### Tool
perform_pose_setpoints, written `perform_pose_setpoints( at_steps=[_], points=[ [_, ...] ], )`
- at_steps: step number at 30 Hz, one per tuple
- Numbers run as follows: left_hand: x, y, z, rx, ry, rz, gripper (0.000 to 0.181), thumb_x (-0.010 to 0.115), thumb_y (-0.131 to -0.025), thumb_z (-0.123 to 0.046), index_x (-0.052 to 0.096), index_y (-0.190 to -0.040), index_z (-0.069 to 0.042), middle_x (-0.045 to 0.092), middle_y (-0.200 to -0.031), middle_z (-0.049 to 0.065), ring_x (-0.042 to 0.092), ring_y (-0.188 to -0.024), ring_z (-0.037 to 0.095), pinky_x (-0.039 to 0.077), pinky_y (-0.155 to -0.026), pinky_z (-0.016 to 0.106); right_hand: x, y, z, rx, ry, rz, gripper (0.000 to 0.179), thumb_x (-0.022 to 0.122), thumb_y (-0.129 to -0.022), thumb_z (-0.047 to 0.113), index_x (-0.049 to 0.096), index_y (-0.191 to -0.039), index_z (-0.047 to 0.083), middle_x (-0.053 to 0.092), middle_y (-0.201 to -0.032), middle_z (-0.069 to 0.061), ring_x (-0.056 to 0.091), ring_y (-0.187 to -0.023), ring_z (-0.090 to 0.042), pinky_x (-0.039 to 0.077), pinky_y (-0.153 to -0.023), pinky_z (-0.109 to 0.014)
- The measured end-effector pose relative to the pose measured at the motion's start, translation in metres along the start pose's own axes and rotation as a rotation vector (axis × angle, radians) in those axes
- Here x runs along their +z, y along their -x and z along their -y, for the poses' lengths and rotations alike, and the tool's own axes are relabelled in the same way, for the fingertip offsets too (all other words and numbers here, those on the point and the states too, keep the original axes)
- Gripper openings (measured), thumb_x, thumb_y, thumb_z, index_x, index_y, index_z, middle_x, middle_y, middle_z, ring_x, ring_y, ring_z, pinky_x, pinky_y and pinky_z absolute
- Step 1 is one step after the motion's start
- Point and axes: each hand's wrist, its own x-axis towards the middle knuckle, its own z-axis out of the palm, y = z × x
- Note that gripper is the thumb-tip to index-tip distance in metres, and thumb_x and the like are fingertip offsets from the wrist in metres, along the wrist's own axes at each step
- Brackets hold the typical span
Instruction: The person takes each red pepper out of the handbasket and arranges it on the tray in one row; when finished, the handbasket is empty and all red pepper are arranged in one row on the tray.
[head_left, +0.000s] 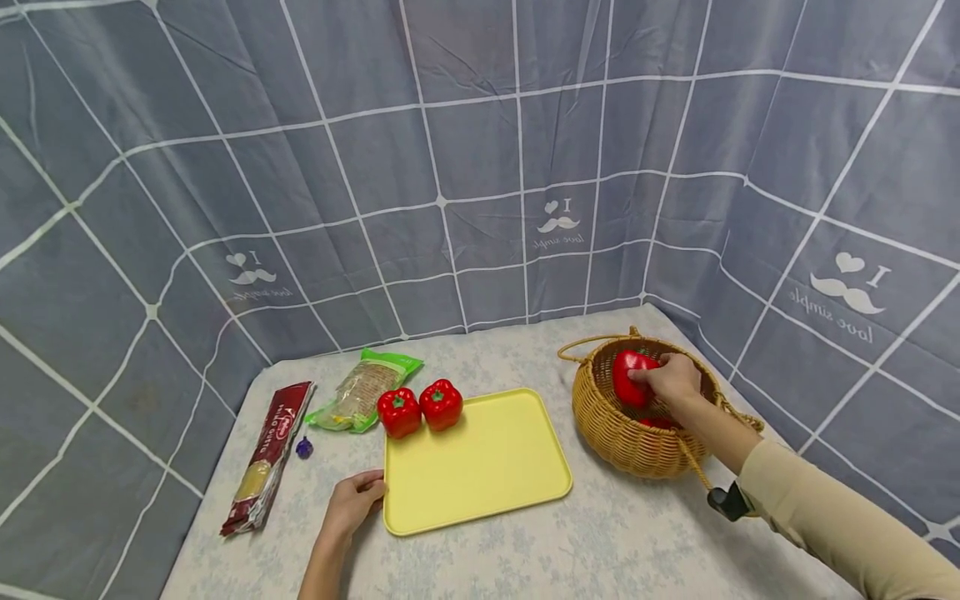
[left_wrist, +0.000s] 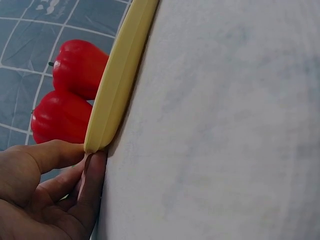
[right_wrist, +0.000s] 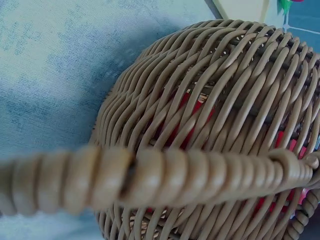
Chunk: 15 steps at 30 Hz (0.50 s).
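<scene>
My right hand [head_left: 675,379] grips a red bell pepper [head_left: 631,375] inside the mouth of a round wicker basket [head_left: 626,446]. Part of another red pepper [head_left: 657,423] shows lower in the basket. The right wrist view is filled by the basket's weave [right_wrist: 200,120] and handle, which hide that hand; bits of red show through the gaps. At its left edge, a yellow tray [head_left: 480,467] is pinched between the thumb and fingers of my left hand [head_left: 355,504]. Two red bell peppers [head_left: 399,412] [head_left: 441,405] stand side by side at the tray's far left corner.
Left of the tray lie a long dark red spaghetti packet [head_left: 270,458] and a small purple object [head_left: 303,448]. Behind the peppers is a green-edged clear bag [head_left: 363,387] of pale brown food. Grey checked curtains [head_left: 480,167] enclose the table [head_left: 525,554] at the back and sides.
</scene>
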Motion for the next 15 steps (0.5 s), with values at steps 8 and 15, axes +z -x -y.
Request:
perform_pose_setpoints(
  at_steps=[8,15],
  points=[
    [0.0006,0.0016,0.0000,-0.032,0.014,0.009,0.038,0.057,-0.093,-0.005,0.055,-0.127,0.013,0.066,-0.109,0.022,0.064,-0.084,0.013,0.058,-0.071,0.027,0.0027,-0.0030,-0.0024,-0.136,-0.007,-0.074,0.078,0.072,-0.084,0.024,0.035,-0.143,-0.011,0.049,-0.138,-0.031,0.046,-0.124,-0.048,0.041,-0.105,-0.056],
    [-0.0004,-0.0004,-0.0002,-0.025,0.003,0.006,0.037,0.057,-0.094,-0.005,0.056,-0.127,0.012,0.066,-0.110,0.021,0.064,-0.084,0.011,0.058,-0.071,0.028,0.0027,-0.0047,-0.0008,-0.211,-0.021,-0.124,0.075,0.073,-0.084,0.023,0.038,-0.143,-0.006,0.050,-0.139,-0.029,0.049,-0.123,-0.046,0.040,-0.105,-0.056]
  ],
)
